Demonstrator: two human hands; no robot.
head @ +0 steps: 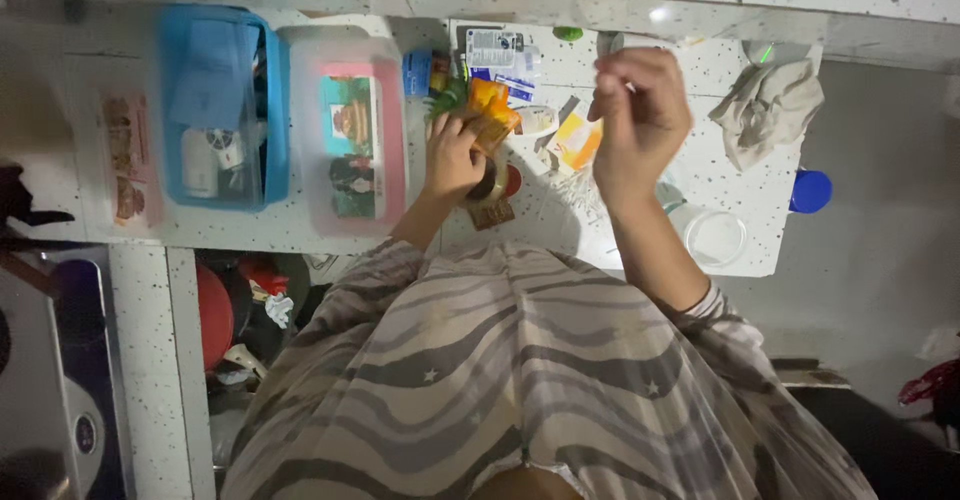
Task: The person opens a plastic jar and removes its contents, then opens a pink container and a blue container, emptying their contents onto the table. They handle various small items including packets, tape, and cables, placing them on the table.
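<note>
My left hand (452, 157) rests on the speckled white counter (640, 210) and grips an orange packet (490, 112) with a bit of green at its top. A brown tape roll (487, 188) lies just under that hand. My right hand (640, 115) is raised above the counter, its fingers pinched together near the fingertips on something small that I cannot make out. Small packets and a yellow sachet (575, 142) lie between the two hands.
A blue bin (272, 110) and a pink-rimmed clear bin (395, 130) with boxes stand at the left. A crumpled cloth (770, 110), a blue cap (810, 191) and a clear round lid (715, 237) sit at the right. A red ball (213, 315) lies under the counter.
</note>
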